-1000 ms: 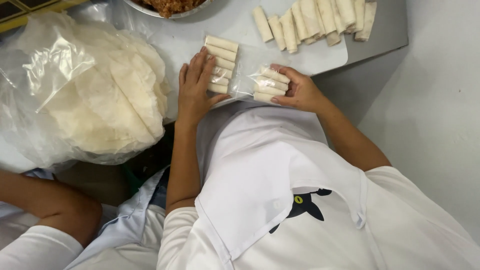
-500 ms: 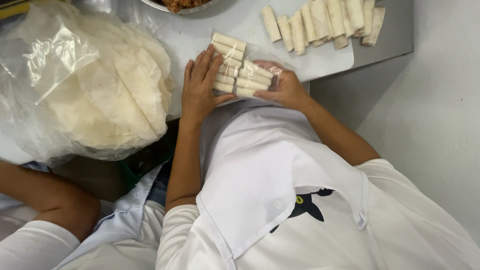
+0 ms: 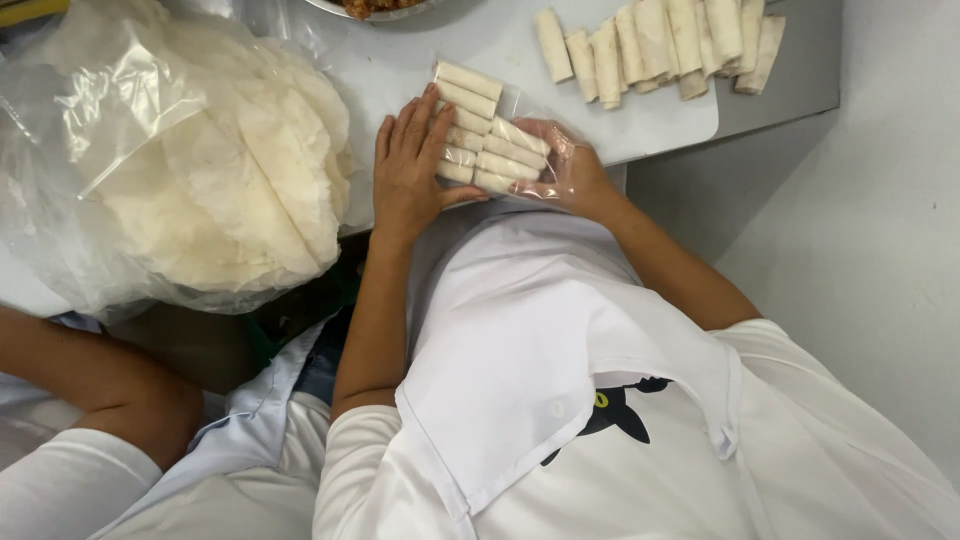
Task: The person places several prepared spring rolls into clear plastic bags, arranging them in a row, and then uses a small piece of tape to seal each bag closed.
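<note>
Far left, bottom corner: bare forearm of another person (image 3: 95, 385), white sleeve below it, resting low and apart from the work. Above it, large clear plastic bag of thin white round wrapper sheets (image 3: 190, 170), heaped and crumpled, lying on the pale grey worktop (image 3: 770, 90) and reaching almost to the left hand. At the top edge, rim of a round metal bowl with brown filling (image 3: 375, 8), mostly cut off.

Centre: left hand (image 3: 408, 170) laid flat, fingers stretched out and together, palm down, pressed against the left side of a small clear plastic bag holding pale rolled pastry sticks (image 3: 485, 135). Not clasped around anything, only pushing against the ends of the rolls. Rolls stacked side by side in a neat tilted block, on the white cutting board (image 3: 640, 125) near its front edge, directly between both hands.

Just right of the block: right hand (image 3: 565, 165) inside the open mouth of the same bag, film draped over knuckles, fingers curved against the right ends of the rolls; whether clamped or merely pressing, cannot tell through the film.

Further right, upper part: loose row of pale rolled pastry sticks (image 3: 660, 40), unbagged, leaning on one another on the board, well apart from the hands.
</note>
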